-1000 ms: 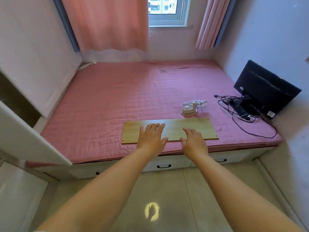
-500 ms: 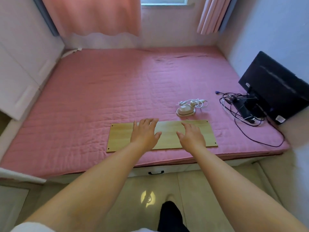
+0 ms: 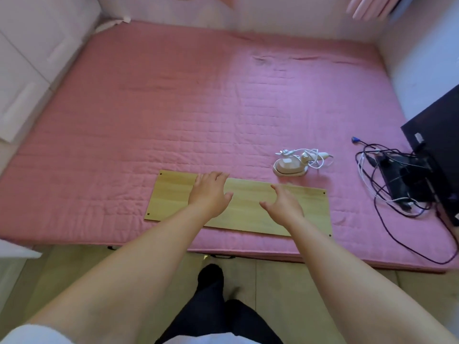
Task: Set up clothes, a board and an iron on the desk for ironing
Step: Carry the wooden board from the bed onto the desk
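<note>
Left hand (image 3: 210, 193): lay palm down over the left half of the board, fingers straight and slightly spread, holding nothing; whether the palm pressed on the wood could not be told.
Right hand (image 3: 283, 206): was over the right half of the board, fingers relaxed and apart, thumb pointing toward the left hand; contact with the wood could not be confirmed.
Board (image 3: 250, 207): a long light wooden panel with small holes at its corners, lay flat on the pink mattress near its front edge, slightly askew.
Iron (image 3: 289, 167): a small pale iron with a white cord bunched behind it, sat on the mattress just beyond the board's right end, apart from both hands.
Mattress (image 3: 198, 108): pink, quilted, filled the platform from wall to wall.
Cables (image 3: 387, 184): a dark tangle lay right of the iron, well apart from the board.
Monitor (image 3: 437, 155): black, leaned at the right wall beside the cables.
Clothes: none identifiable on the mattress.
</note>
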